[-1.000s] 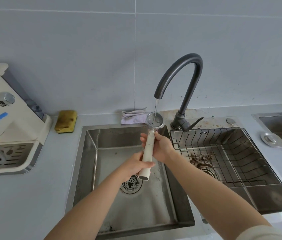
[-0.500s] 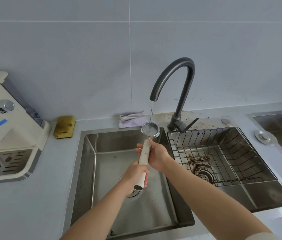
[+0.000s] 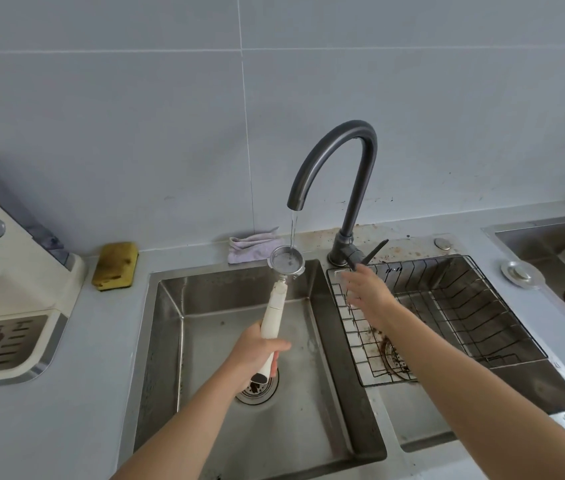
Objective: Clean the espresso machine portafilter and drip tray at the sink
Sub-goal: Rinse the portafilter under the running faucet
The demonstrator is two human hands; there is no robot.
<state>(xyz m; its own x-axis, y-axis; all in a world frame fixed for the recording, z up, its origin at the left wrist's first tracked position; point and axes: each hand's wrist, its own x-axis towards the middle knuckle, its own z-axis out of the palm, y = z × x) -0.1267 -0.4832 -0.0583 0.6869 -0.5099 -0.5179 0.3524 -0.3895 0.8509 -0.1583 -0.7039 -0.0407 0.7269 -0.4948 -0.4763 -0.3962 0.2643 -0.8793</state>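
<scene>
Left hand (image 3: 256,355) is wrapped round the lower end of the white-handled steel portafilter (image 3: 275,308), holding its round basket (image 3: 287,262) under the thin stream (image 3: 293,230) from the dark grey gooseneck tap (image 3: 357,188), near the back edge of the stainless left basin (image 3: 170,306). Right hand (image 3: 367,292) is loose, fingers (image 3: 347,276) spread and blurry, just beside the tap lever (image 3: 375,249), over the back-left corner of the black wire rack (image 3: 464,306).

The left grip (image 3: 260,353) curled round the portafilter (image 3: 274,313) handle, low and left of the faucet (image 3: 357,188). The right grip (image 3: 367,296), fingers straight and spread, hovered empty just before the faucet's base, arm outstretched.
</scene>
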